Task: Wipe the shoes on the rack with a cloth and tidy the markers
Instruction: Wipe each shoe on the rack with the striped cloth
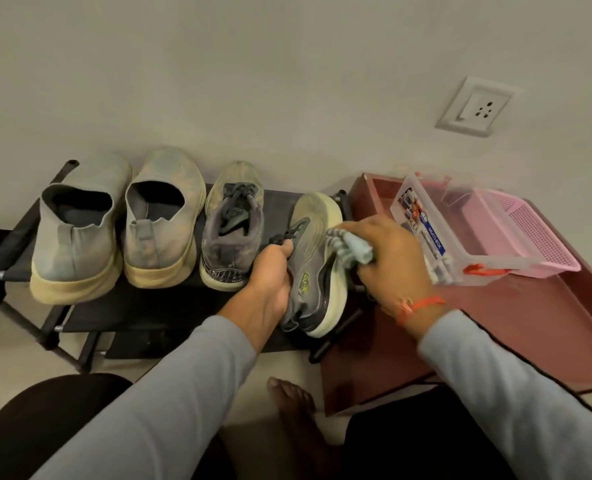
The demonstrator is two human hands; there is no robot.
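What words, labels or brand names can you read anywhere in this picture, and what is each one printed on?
"MULTI-BOX": white letters on the blue strip of the label on the clear plastic box.
Rest of that label: small pictures and a round logo, too small to read.
Green logo on the side of the grey sneaker held in the left hand: blurred, not readable.
Lettering on the heel of the grey laced sneaker on the rack: too blurred to read.

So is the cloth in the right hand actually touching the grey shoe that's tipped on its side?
Touching. The head view shows the right hand pressing the bunched cloth against the tipped grey shoe, with no gap visible between them.
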